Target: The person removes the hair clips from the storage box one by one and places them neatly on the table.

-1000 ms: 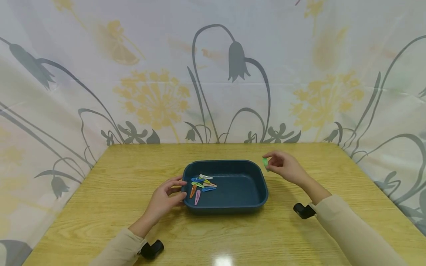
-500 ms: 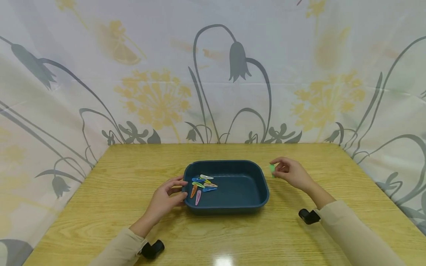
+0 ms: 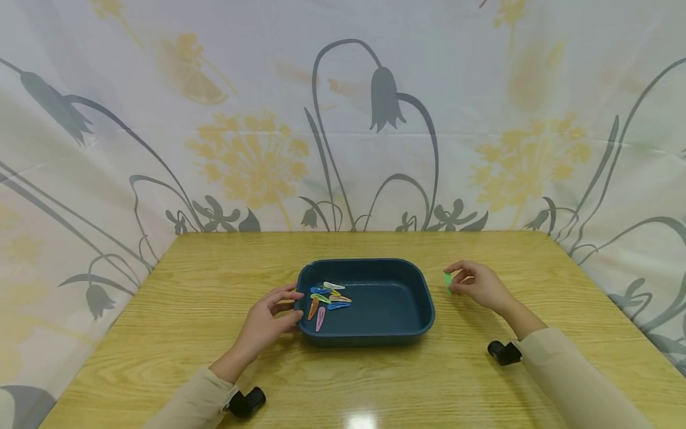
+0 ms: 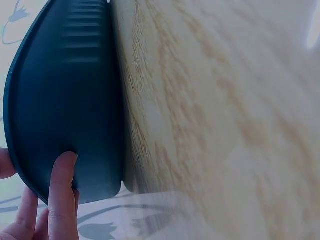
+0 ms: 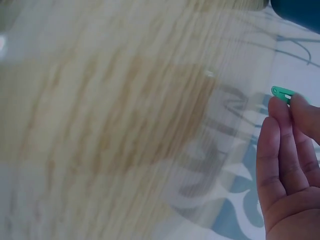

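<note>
A dark blue rectangular tray [image 3: 380,307] stands on the table. At its left end my left hand [image 3: 270,319] grips the rim, some fingertips over the edge; the left wrist view shows fingers [image 4: 62,195] against the tray's outer wall. Several snap hair clips lie in the tray's left part, among them a purple hair clip [image 3: 320,319], an orange hair clip [image 3: 313,309] and a white hair clip [image 3: 334,286]. Right of the tray, my right hand [image 3: 479,287] pinches a green snap hair clip [image 5: 283,93] between thumb and fingertips, above the table.
The pale wooden table [image 3: 375,381] ends at a patterned cloth backdrop [image 3: 343,119] with grey and yellow flowers. A black wrist camera [image 3: 246,403] juts from the left cuff and another black camera [image 3: 504,353] from the right cuff.
My right hand has moved rightward and a little nearer, away from the tray's right end, carrying the green hair clip. My left hand and the tray stay as they were.
</note>
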Tool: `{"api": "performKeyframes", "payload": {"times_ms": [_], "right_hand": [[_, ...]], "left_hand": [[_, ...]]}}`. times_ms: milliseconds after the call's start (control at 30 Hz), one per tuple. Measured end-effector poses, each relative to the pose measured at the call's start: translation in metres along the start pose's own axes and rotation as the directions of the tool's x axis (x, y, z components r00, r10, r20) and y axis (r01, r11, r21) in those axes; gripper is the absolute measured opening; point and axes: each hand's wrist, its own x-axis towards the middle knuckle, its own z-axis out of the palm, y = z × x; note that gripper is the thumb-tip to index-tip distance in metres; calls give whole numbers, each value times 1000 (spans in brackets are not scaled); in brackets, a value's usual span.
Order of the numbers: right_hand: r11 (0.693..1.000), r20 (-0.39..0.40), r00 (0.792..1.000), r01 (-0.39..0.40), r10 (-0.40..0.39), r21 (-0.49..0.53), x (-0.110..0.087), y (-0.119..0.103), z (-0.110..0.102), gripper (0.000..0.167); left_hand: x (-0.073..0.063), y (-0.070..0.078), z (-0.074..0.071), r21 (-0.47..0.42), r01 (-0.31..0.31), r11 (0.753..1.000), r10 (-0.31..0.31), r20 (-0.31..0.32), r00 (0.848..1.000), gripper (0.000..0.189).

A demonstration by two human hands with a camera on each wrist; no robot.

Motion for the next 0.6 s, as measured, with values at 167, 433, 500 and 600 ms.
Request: {"api": "performKeyframes", "payload": {"times_ms": [167,433,500,600], "right_hand": [[999,12,999,-31,31,-7,0,4,0,33],[995,8,999,-45,46,-89,4,10,2,29],[993,11,999,-50,52,-105,5,9,2,29],[992,29,997,-73,76,-105,5,8,2,30]], "left_hand": [[0,-1,-1,9,-6,1000,6,5,1000,31],[0,-1,-1,7,-13,1000,13,11,1000,31],[0,-1,-1,11,-12,1000,12,9,1000,30],[0,-1,-1,13,-12,1000,12,6,1000,30]]}}
